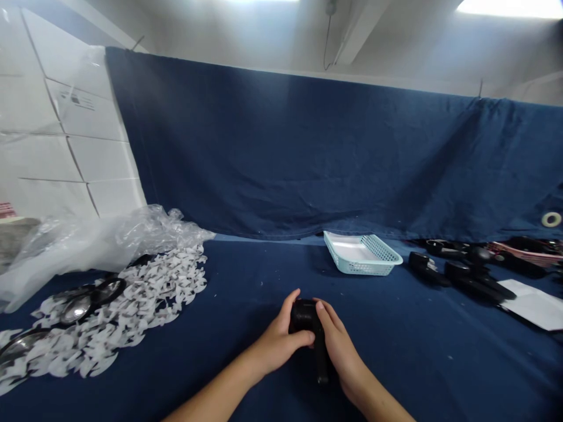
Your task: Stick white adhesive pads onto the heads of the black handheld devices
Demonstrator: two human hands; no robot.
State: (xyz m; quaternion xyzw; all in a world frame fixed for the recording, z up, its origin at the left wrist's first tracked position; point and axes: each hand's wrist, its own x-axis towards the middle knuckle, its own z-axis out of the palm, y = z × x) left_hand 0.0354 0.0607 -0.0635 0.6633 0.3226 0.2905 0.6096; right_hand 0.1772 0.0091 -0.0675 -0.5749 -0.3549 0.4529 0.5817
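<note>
A black handheld device (307, 319) with a round head and a straight handle lies on the dark blue cloth near the front centre. My left hand (278, 340) wraps its fingers and thumb round the device's head from the left. My right hand (336, 346) closes on the head from the right, its palm over the handle. Both hands grip the same black device, and the handle's end sticks out below them.
A light blue plastic basket (363, 253) stands behind the hands. Several black devices (457, 272) and a white sheet (534, 305) lie at the right. At the left are white paper cut-outs (145, 299), round metal-rimmed lenses (90, 299), a clear plastic bag (83, 243) and white boxes (65, 129).
</note>
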